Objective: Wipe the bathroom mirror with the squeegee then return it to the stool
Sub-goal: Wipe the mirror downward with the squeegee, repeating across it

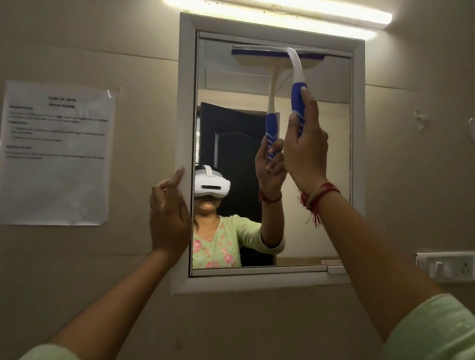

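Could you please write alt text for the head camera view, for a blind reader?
The right hand grips a blue-and-white squeegee, its blade against the top of a white-framed mirror. The left hand touches the frame's left edge; a printed sheet hangs further left.

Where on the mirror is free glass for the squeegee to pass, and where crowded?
Free: the mirror between the frame's left side and the squeegee. Crowded: the left hand at the frame's lower left, the right hand on the handle.

Overhead tube light (273,6) glows on beige wall (71,41) — paper notice (55,156) left.
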Demonstrator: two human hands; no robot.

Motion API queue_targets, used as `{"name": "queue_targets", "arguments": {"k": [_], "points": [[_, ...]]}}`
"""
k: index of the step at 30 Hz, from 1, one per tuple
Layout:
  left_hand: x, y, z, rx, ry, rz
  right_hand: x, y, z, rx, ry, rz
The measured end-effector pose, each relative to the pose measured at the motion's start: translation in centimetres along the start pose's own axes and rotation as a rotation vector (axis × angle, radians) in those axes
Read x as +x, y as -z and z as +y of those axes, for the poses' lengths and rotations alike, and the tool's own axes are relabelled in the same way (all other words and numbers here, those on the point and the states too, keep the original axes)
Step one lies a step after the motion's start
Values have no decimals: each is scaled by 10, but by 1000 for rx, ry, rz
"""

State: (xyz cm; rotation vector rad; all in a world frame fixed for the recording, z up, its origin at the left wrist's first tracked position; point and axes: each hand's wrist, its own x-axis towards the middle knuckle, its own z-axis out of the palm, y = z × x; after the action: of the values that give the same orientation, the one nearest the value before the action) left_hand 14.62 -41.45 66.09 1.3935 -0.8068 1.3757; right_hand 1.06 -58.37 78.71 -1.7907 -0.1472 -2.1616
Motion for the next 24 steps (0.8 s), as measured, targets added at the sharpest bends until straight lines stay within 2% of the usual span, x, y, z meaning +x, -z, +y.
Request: {"name": "queue_targets", "arguments": {"k": [6,14,24], "points": [[0,0,0,-8,4,-12,-1,-4,-7,-33,-58,-14],[0,-1,-1,-17,1,-23,-10,3,2,-133,-8,-4],[1,0,0,-23,10,-32,-39,14,2,-110,7,-7]]}}
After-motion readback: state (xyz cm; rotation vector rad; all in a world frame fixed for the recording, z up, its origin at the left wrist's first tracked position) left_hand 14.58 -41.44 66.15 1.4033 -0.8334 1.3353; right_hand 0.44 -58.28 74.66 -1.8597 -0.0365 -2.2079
